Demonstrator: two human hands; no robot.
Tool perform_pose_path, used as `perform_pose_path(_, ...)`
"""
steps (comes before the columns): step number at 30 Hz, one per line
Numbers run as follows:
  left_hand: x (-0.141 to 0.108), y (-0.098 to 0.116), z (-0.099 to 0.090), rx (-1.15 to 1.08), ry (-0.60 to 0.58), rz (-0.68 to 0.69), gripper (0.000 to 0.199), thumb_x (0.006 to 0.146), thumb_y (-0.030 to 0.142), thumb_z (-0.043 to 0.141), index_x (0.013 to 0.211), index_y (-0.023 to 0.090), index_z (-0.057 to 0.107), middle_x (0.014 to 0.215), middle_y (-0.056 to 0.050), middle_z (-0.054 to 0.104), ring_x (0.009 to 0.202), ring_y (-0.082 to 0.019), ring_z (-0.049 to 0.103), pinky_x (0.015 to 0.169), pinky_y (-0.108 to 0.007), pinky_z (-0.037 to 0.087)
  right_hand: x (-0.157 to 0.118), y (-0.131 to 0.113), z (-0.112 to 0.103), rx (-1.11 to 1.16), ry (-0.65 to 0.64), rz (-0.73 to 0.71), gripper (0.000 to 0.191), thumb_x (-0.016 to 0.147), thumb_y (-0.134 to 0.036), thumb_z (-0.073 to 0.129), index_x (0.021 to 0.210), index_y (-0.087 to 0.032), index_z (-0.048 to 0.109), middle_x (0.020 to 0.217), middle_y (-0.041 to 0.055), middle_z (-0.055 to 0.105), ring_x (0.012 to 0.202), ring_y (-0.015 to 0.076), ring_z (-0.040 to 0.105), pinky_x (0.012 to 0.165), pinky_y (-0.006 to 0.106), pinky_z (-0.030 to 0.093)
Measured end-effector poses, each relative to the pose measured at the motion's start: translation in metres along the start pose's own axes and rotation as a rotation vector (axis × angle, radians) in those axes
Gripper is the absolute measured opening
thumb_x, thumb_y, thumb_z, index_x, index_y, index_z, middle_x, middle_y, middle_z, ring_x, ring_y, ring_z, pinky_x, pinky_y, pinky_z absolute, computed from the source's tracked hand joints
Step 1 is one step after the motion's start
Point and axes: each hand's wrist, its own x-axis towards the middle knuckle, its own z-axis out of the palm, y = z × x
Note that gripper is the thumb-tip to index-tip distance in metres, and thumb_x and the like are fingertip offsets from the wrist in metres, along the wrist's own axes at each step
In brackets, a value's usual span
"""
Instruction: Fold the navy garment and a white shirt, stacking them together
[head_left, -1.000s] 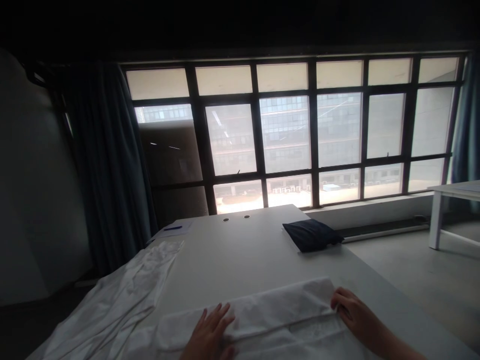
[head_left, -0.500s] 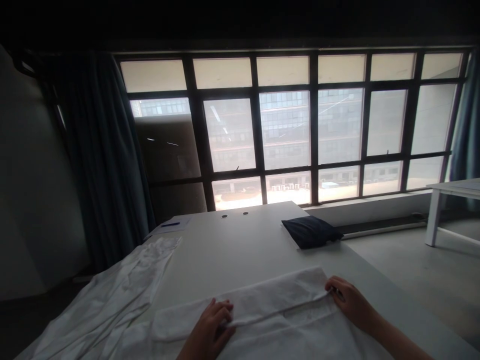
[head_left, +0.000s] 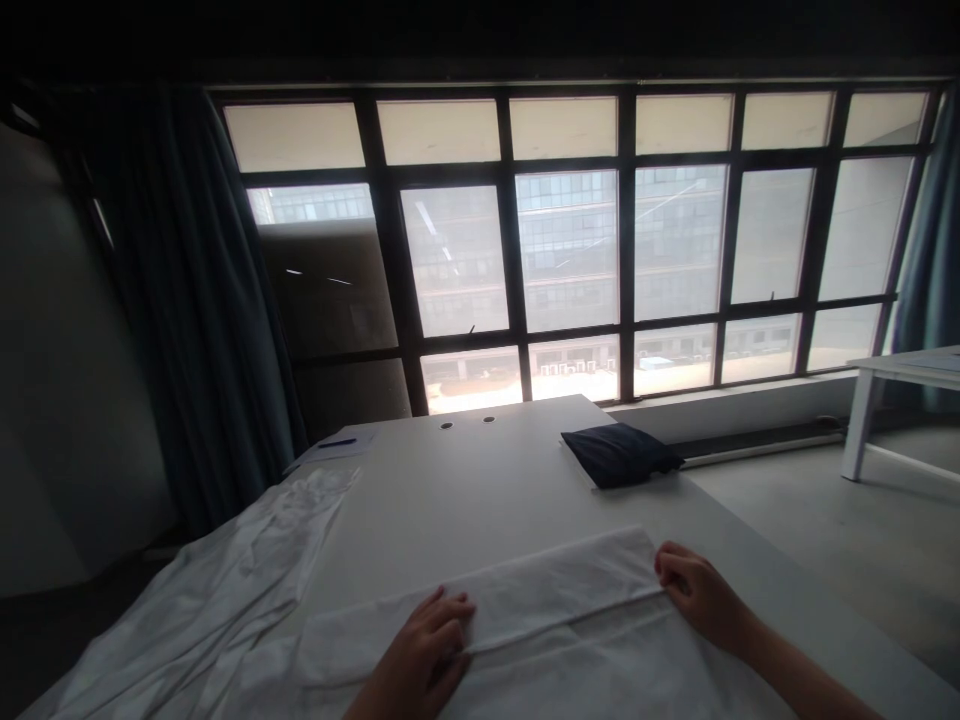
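While the folded white cloth (head_left: 555, 595) lies across the near part of the pale tabletop (head_left: 480, 505), both hands are on it, well apart from each other. The left hand (head_left: 427, 650) rests on its folded band with the fingers bent; whether they pinch the fabric I cannot tell. The right hand (head_left: 694, 588) is closed on the cloth at the right end of that band, fingertips curled in around the edge. Just left of the folded piece spreads a rumpled white fabric (head_left: 247, 570), full of creases. Beyond it, at the far left of the tabletop, a dark blue pen (head_left: 337, 442) lies on a sheet of paper (head_left: 358, 447). Near the right edge sits a dark bundle (head_left: 619, 455), and two small round fittings (head_left: 489, 420) show close to the far edge. Behind stands a wide dark-framed window (head_left: 568, 250), with a blue curtain (head_left: 202, 330) at its left and a white table (head_left: 862, 420) off to the right.
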Motion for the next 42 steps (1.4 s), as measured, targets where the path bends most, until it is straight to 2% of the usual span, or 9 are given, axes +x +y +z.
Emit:
perform_pose_path(13, 0.003, -0.002, 0.002, -0.004, -0.058, 0.008, 0.012, 0.095, 0.024, 0.053, 0.096, 0.027, 0.064, 0.141, -0.005, 0.063, 0.137, -0.021, 0.053, 0.126, -0.044, 0.026, 0.0, 0.0, 0.003, -0.047, -0.023, 0.015, 0.014, 0.076, -0.014, 0.044, 0.068, -0.023, 0.049, 0.084, 0.0051, 0.06, 0.079, 0.0196, 0.055, 0.077, 0.028, 0.044)
perform_pose_path(17, 0.001, -0.001, 0.0, -0.019, -0.073, -0.021, 0.011, 0.096, 0.03, 0.054, 0.096, 0.027, 0.065, 0.142, -0.007, 0.062, 0.139, -0.023, 0.05, 0.126, -0.046, 0.025, 0.001, 0.003, 0.005, -0.047, -0.024, 0.006, 0.014, 0.076, -0.013, 0.046, 0.066, -0.023, 0.05, 0.085, 0.0054, 0.06, 0.082, 0.0199, 0.055, 0.08, 0.029, 0.044)
perform_pose_path(22, 0.002, -0.003, 0.001, -0.023, -0.096, -0.039, 0.022, 0.101, 0.039, 0.05, 0.095, 0.027, 0.067, 0.141, -0.006, 0.063, 0.141, -0.022, 0.048, 0.127, -0.05, 0.019, 0.002, 0.006, 0.007, -0.066, -0.032, -0.039, 0.017, 0.08, -0.012, 0.043, 0.067, -0.022, 0.048, 0.085, 0.0046, 0.058, 0.081, 0.019, 0.055, 0.079, 0.029, 0.044)
perform_pose_path(27, 0.006, -0.006, 0.005, 0.026, -0.071, -0.084, 0.025, 0.102, 0.039, 0.046, 0.093, 0.027, 0.066, 0.147, -0.003, 0.059, 0.142, -0.021, 0.046, 0.126, -0.047, 0.023, 0.003, 0.005, 0.007, -0.06, -0.041, -0.037, 0.018, 0.08, -0.012, 0.043, 0.067, -0.022, 0.047, 0.086, 0.0046, 0.058, 0.082, 0.0187, 0.055, 0.08, 0.029, 0.044)
perform_pose_path(30, 0.005, -0.01, 0.008, 0.093, -0.051, -0.109, 0.021, 0.099, 0.039, 0.052, 0.111, 0.029, 0.066, 0.156, -0.002, 0.048, 0.147, -0.024, 0.038, 0.125, -0.051, 0.025, 0.003, 0.003, 0.006, -0.072, -0.046, -0.035, 0.018, 0.081, -0.011, 0.042, 0.067, -0.022, 0.045, 0.087, 0.0046, 0.058, 0.082, 0.0186, 0.055, 0.08, 0.029, 0.043)
perform_pose_path(32, 0.004, -0.015, 0.012, 0.136, -0.058, -0.115, 0.037, 0.096, 0.04, 0.056, 0.132, 0.033, 0.058, 0.16, -0.002, 0.041, 0.149, -0.027, 0.034, 0.124, -0.056, 0.024, 0.003, 0.002, 0.005, -0.081, -0.047, -0.034, 0.018, 0.081, -0.011, 0.042, 0.067, -0.022, 0.044, 0.087, 0.0045, 0.057, 0.082, 0.0186, 0.055, 0.08, 0.029, 0.043)
perform_pose_path(34, 0.004, -0.021, 0.016, 0.172, -0.08, -0.109, 0.054, 0.096, 0.039, 0.056, 0.148, 0.038, 0.044, 0.163, 0.0, 0.035, 0.15, -0.029, 0.031, 0.122, -0.06, 0.023, 0.004, 0.002, 0.005, -0.082, -0.048, -0.033, 0.018, 0.081, -0.011, 0.041, 0.067, -0.023, 0.043, 0.086, 0.0043, 0.057, 0.083, 0.0185, 0.055, 0.081, 0.029, 0.043)
perform_pose_path(37, 0.003, -0.027, 0.021, 0.206, -0.103, -0.098, 0.062, 0.097, 0.04, 0.054, 0.155, 0.042, 0.031, 0.164, 0.003, 0.029, 0.15, -0.03, 0.03, 0.122, -0.061, 0.022, 0.004, 0.002, 0.005, -0.081, -0.055, -0.03, 0.018, 0.081, -0.011, 0.041, 0.067, -0.023, 0.042, 0.087, 0.0043, 0.057, 0.083, 0.0183, 0.055, 0.081, 0.028, 0.043)
perform_pose_path(42, 0.005, -0.03, 0.021, 0.206, -0.137, -0.107, 0.065, 0.098, 0.044, 0.053, 0.156, 0.045, 0.024, 0.164, 0.005, 0.026, 0.15, -0.03, 0.029, 0.122, -0.061, 0.023, 0.005, 0.003, 0.006, -0.111, -0.057, -0.016, 0.017, 0.079, -0.01, 0.041, 0.068, -0.023, 0.041, 0.088, 0.0043, 0.057, 0.084, 0.0185, 0.054, 0.081, 0.028, 0.043)
